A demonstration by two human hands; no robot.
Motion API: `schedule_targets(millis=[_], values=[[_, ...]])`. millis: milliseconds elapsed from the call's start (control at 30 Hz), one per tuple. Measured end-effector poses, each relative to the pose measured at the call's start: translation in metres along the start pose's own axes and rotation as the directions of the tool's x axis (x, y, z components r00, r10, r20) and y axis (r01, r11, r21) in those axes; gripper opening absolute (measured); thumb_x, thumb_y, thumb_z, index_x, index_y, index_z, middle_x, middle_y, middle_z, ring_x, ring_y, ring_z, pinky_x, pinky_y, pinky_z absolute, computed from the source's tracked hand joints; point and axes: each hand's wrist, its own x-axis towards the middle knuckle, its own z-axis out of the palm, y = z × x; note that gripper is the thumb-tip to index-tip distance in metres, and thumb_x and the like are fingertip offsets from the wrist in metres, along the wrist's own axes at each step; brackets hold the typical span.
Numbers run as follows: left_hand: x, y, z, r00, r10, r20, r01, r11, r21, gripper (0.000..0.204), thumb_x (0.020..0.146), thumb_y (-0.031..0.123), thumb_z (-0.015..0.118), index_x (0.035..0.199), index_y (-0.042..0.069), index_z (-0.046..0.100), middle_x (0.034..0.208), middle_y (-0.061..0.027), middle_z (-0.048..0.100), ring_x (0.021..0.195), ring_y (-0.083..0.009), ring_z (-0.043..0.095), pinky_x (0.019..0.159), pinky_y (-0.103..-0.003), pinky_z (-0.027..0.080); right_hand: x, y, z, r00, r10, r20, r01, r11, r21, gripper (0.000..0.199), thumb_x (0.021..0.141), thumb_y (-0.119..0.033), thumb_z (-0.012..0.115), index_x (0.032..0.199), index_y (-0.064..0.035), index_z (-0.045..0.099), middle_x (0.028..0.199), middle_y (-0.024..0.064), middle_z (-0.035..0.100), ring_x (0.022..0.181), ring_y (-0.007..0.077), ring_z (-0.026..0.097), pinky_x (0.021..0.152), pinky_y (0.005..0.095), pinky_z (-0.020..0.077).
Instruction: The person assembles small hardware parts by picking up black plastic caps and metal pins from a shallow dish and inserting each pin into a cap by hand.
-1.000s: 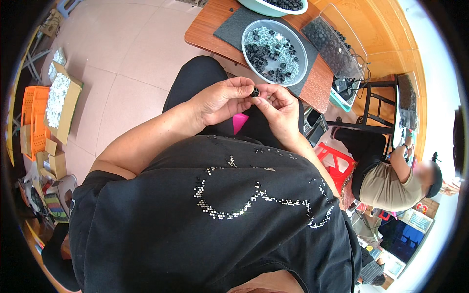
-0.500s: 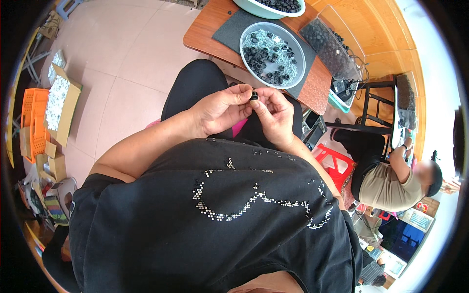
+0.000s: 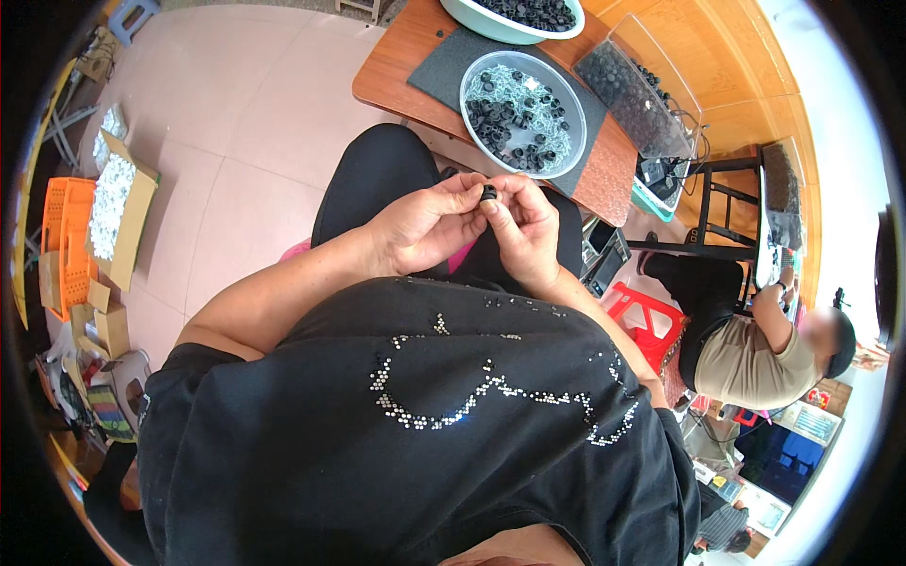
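black round part (image 3: pixel 489 193) | pinched by left hand (image 3: pixel 427 226) | right hand (image 3: pixel 525 231)

Daylight is falling evenly over a floor of large pale pink tiles (image 3: pixel 226 123). A low brown wooden table (image 3: pixel 396 66) is standing ahead, with a dark grey mat (image 3: pixel 444 75) lying on it. Orange-brown wooden panelling (image 3: pixel 746 75) is running along the right side, where a black metal-framed stool (image 3: pixel 727 203) is standing. A red plastic stool (image 3: pixel 651 316) is sitting beside another person in a beige shirt (image 3: pixel 746 363). At the left, an open cardboard box (image 3: pixel 127 203) and an orange plastic crate (image 3: pixel 66 226) are resting on the floor.
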Motion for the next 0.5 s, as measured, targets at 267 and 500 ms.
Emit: schedule_targets(millis=[267,500], values=[[-0.004,0.001,0.004,0.999,-0.034,-0.021,0.035,0.998,0.046,0.010,0.094,0.013,0.050,0.102,0.008,0.053,0.100,-0.0025,0.056,0.098,-0.0100,0.052,0.092,-0.026,0.040,0.004,0.004,-0.004,0.999,-0.034,0.013,0.036,0.958,-0.285,0.013,0.079,-0.001,0.065,0.089,0.0003,0.057,0.070,-0.0009,0.046,0.060,0.0061,0.040,0.051,0.0215,0.0336],[0.001,0.000,-0.007,1.000,-0.030,-0.001,0.030,0.998,0.063,0.010,0.094,0.014,0.051,0.102,0.007,0.053,0.101,-0.0024,0.056,0.098,-0.0101,0.052,0.093,-0.027,0.040,0.005,0.005,-0.009,0.996,-0.074,0.050,0.088,0.914,-0.397,0.012,0.081,-0.002,0.065,0.090,-0.0007,0.057,0.069,-0.0033,0.046,0.061,0.0043,0.041,0.052,0.0204,0.0348]])
